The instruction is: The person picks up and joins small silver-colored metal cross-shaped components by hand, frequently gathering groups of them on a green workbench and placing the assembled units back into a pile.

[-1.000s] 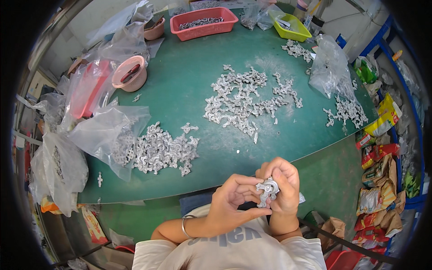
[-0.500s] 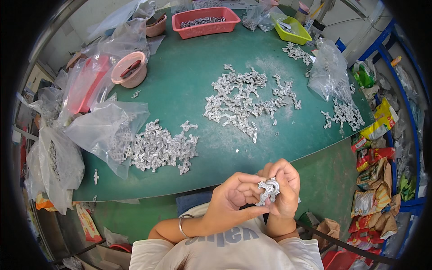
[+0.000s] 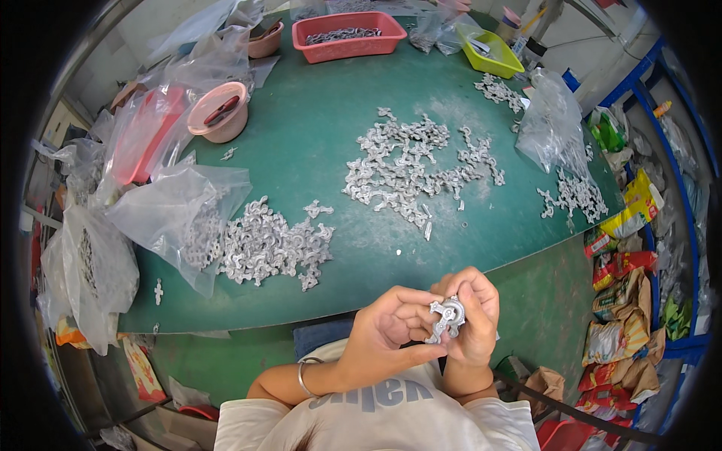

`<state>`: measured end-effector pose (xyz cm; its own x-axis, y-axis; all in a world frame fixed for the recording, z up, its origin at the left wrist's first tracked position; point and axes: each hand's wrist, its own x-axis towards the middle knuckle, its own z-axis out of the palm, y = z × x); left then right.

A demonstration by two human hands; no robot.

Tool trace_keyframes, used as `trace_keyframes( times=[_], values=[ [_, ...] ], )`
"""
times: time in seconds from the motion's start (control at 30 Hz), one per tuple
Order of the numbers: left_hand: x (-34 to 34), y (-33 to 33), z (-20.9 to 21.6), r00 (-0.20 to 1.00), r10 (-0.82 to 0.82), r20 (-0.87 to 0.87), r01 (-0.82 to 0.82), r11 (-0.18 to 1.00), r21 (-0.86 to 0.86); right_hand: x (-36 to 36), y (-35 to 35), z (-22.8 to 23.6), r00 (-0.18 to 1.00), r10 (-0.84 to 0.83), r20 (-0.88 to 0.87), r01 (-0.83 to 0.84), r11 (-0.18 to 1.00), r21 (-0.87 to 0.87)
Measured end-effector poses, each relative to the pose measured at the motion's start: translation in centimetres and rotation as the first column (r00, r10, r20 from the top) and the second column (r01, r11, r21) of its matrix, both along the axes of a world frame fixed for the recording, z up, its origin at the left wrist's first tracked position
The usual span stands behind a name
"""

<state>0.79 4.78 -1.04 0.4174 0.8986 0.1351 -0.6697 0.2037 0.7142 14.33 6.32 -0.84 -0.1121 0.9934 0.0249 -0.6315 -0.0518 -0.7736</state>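
Note:
A small grey metal casting [image 3: 447, 319] with a round ring and short lobed arms is held between my two hands, just off the near edge of the table. My left hand [image 3: 382, 331] pinches its left side between thumb and fingers. The fingers of my right hand [image 3: 477, 319] are curled around the ring side, hiding part of it. On the green table [image 3: 301, 120] lie similar grey castings: a heaped pile [image 3: 271, 244] at the near left, a looser spread [image 3: 395, 169] in the middle and a small group [image 3: 577, 197] at the right edge.
Clear plastic bags [image 3: 177, 214] cover the left side, near a pink bowl [image 3: 218, 124] with a red-handled tool in it. A red tray [image 3: 350, 49] of metal parts and a yellow-green basket [image 3: 492, 64] stand at the back. Blue shelving [image 3: 681, 188] and stacked packets [image 3: 613, 338] line the right.
The view has shifted very slightly. Both hands keep the same hold on the casting, with hardly any movement.

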Motion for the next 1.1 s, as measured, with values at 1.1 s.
trace_keyframes(
  times=[1.1],
  values=[
    [-11.1,3.8,-7.2,-0.063,0.672,-0.738,-0.591,0.571,0.570,1.5,10.6,-7.4,-0.170,-0.290,0.942,-0.054,0.957,0.285]
  ],
)
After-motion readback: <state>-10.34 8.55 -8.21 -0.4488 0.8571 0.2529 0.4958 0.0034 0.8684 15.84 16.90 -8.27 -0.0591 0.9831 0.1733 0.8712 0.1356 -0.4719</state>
